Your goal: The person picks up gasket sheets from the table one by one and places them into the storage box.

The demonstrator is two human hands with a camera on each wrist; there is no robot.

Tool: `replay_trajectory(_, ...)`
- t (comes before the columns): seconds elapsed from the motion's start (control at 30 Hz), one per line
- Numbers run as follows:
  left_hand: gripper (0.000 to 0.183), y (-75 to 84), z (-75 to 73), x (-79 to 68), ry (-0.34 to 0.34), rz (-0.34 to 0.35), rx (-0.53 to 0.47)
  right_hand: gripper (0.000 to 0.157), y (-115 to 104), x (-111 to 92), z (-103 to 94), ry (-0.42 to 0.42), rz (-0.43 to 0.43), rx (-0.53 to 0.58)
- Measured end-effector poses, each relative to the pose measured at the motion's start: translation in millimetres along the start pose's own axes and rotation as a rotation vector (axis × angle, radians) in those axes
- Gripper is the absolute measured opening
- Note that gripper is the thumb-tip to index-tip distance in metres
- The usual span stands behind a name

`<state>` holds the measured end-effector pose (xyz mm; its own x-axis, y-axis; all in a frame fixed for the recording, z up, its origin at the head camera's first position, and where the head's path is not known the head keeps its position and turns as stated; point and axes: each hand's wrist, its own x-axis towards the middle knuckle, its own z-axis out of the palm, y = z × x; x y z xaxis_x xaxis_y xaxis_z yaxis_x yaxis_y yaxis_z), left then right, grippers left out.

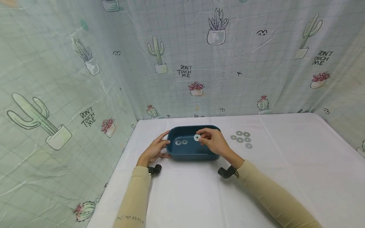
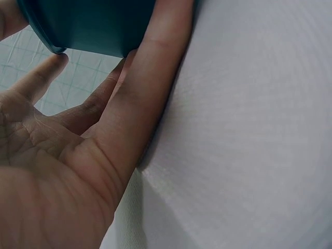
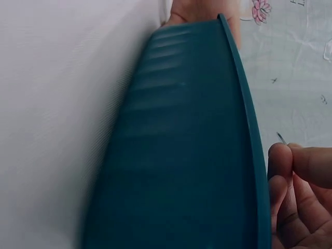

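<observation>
Head view: washer (image 1: 195,137) pinched between right fingers (image 1: 203,130).

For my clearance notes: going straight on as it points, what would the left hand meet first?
Probably the blue tray, at its left end, where the left hand appears to touch it; depth is unclear.

Two washers (image 1: 182,142) lie left inside the tray (image 1: 194,157); six loose washers (image 1: 238,140) lie right of it on the worktop (image 1: 194,190).

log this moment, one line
right hand pinches flat grey ring above dark blue oblong tray; left hand touches tray's left end; two rings inside; six rings beside
</observation>
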<state>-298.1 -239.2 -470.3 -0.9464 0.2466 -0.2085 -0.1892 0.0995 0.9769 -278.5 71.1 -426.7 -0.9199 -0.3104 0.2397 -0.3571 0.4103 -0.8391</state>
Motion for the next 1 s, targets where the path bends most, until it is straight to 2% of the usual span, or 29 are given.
replay_trajectory(0.13, 0.059, -0.9, -0.6, 0.2, -0.002, 0.002, -0.015, 0.027, -3, 13, 7.3, 0.008, 0.042, 0.031)
replay_trajectory(0.43, 0.061, -0.7, -3.7, 0.5, -0.017, 0.008, -0.016, 0.024, -1, 38, 23.4, 0.028, 0.193, 0.131)
replay_trajectory(1.0, 0.059, -3.6, -4.1, 6.1, -0.017, 0.011, -0.02, 0.024, 8, 63, 41.7, 0.039, 0.286, 0.142)
